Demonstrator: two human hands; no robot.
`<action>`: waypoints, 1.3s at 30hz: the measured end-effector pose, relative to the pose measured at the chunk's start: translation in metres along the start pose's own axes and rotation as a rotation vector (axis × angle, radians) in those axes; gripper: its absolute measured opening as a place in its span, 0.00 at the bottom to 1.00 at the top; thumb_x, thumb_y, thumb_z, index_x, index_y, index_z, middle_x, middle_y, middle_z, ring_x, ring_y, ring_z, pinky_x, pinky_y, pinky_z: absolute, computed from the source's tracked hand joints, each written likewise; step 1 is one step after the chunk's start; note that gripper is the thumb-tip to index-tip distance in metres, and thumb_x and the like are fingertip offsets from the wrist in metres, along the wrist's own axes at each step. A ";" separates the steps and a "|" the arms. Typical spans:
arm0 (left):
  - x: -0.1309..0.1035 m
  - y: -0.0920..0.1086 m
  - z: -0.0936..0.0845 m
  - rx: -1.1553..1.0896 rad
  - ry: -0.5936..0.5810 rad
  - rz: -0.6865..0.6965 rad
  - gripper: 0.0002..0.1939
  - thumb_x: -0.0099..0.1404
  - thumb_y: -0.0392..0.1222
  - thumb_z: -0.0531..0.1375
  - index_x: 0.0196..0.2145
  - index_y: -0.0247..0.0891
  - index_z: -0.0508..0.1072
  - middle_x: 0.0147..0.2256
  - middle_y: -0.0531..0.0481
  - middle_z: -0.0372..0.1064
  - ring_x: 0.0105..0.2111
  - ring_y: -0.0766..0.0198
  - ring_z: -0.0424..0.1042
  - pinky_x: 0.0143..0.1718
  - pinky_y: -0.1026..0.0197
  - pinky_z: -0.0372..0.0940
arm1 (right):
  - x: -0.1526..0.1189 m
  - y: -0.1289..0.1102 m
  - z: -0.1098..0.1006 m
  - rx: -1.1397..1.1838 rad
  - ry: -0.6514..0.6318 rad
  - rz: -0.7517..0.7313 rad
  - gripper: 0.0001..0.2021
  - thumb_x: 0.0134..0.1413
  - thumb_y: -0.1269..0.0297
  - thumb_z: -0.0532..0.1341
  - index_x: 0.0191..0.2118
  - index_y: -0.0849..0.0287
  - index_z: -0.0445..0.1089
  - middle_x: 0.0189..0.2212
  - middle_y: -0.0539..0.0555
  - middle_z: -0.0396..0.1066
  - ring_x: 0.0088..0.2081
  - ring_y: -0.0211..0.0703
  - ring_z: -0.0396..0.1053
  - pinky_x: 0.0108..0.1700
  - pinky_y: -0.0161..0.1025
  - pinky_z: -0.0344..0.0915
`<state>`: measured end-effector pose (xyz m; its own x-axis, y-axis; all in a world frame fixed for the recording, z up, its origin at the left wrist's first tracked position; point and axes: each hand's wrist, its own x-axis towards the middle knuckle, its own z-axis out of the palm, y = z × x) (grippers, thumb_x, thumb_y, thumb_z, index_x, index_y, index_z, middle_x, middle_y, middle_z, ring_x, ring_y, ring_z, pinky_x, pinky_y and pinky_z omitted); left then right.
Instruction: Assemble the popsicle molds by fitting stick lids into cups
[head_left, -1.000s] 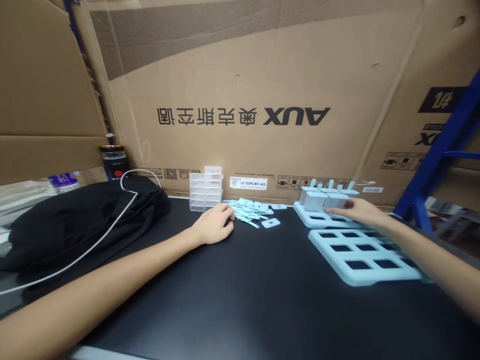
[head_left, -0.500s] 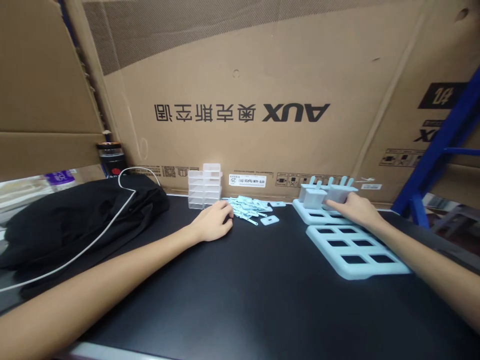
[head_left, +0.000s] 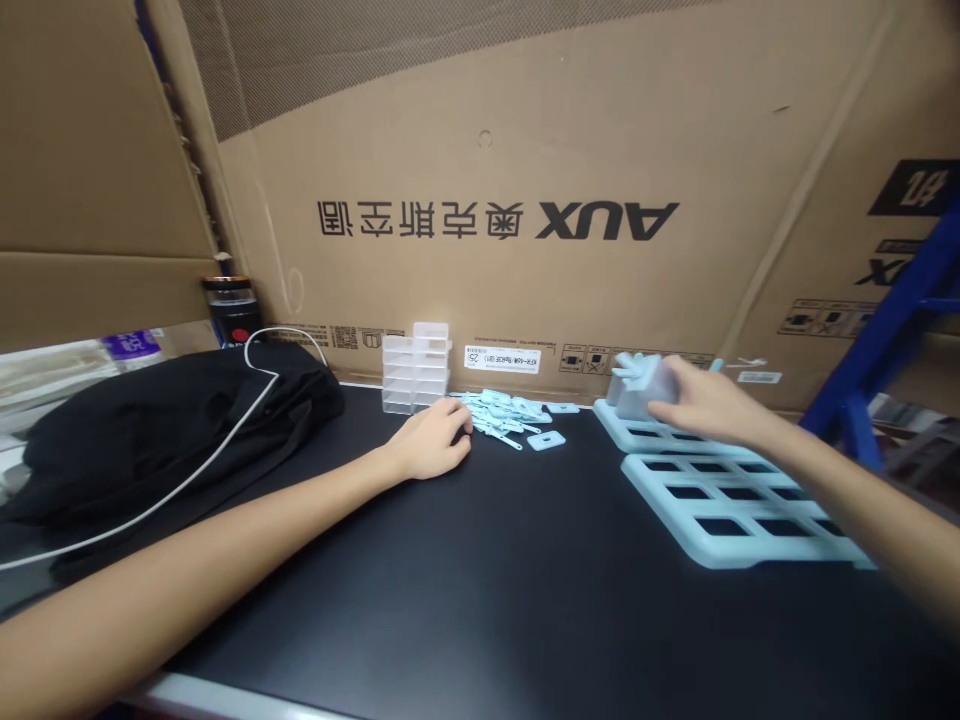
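The fingers of the right hand are wrapped around a pale blue popsicle mould cup with a stick handle at its top, and that cup, which sat down in the far tray a second ago with the hand only resting against it, is now lifted clear of its slot and tipped to the left, above the tray's far end. So the cup has come out of its seat and is carried in the hand, while at least one more cup stands just behind it, partly hidden. Nearer than those fingers lies the second tray, all its square openings bare. The left hand has not moved: its fingers are curled loosely, palm down on the black table, fingertips touching the near edge of the heap of blue sticks; whether they pinch one I cannot tell. Beyond those fingertips stands a stack of clear cups, and far to their left lies a black cloth with a white cable across it.
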<state>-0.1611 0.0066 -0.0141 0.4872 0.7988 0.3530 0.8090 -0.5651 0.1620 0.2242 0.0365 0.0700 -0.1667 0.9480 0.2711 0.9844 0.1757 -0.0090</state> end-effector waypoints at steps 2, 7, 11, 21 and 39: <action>0.000 0.000 0.000 -0.001 0.000 0.002 0.08 0.66 0.41 0.51 0.41 0.42 0.67 0.48 0.46 0.66 0.51 0.53 0.67 0.50 0.48 0.67 | 0.006 -0.027 0.006 -0.070 -0.137 -0.091 0.20 0.50 0.54 0.58 0.47 0.59 0.62 0.37 0.63 0.74 0.37 0.56 0.72 0.36 0.45 0.62; 0.000 -0.001 0.000 -0.003 -0.003 0.002 0.08 0.66 0.41 0.52 0.41 0.42 0.67 0.49 0.46 0.66 0.51 0.53 0.68 0.51 0.49 0.67 | 0.018 -0.071 0.006 -0.244 -0.236 -0.134 0.31 0.52 0.43 0.55 0.55 0.61 0.61 0.40 0.67 0.75 0.42 0.67 0.73 0.39 0.52 0.64; 0.000 -0.001 0.000 -0.011 -0.005 0.009 0.08 0.66 0.41 0.52 0.41 0.42 0.67 0.48 0.46 0.66 0.50 0.53 0.68 0.50 0.49 0.68 | 0.014 -0.082 -0.003 -0.272 -0.309 -0.164 0.35 0.54 0.35 0.50 0.55 0.60 0.63 0.41 0.67 0.75 0.42 0.67 0.73 0.39 0.54 0.65; 0.000 0.001 -0.002 0.002 0.012 0.024 0.08 0.66 0.41 0.52 0.42 0.42 0.67 0.48 0.46 0.66 0.51 0.53 0.67 0.51 0.49 0.67 | 0.022 -0.093 0.005 -0.199 -0.244 -0.186 0.40 0.47 0.28 0.53 0.51 0.59 0.70 0.43 0.68 0.75 0.44 0.67 0.73 0.40 0.54 0.66; 0.006 0.024 -0.070 0.240 0.565 0.466 0.17 0.72 0.46 0.58 0.56 0.42 0.62 0.55 0.46 0.70 0.56 0.58 0.70 0.56 0.54 0.68 | 0.009 -0.165 -0.023 -0.121 0.097 -0.730 0.20 0.65 0.54 0.56 0.57 0.58 0.69 0.45 0.61 0.70 0.45 0.51 0.69 0.41 0.42 0.63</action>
<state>-0.1616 -0.0169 0.0562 0.6056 0.2261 0.7630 0.6419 -0.7055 -0.3004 0.0618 0.0100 0.0960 -0.7803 0.5727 0.2513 0.6254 0.7158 0.3106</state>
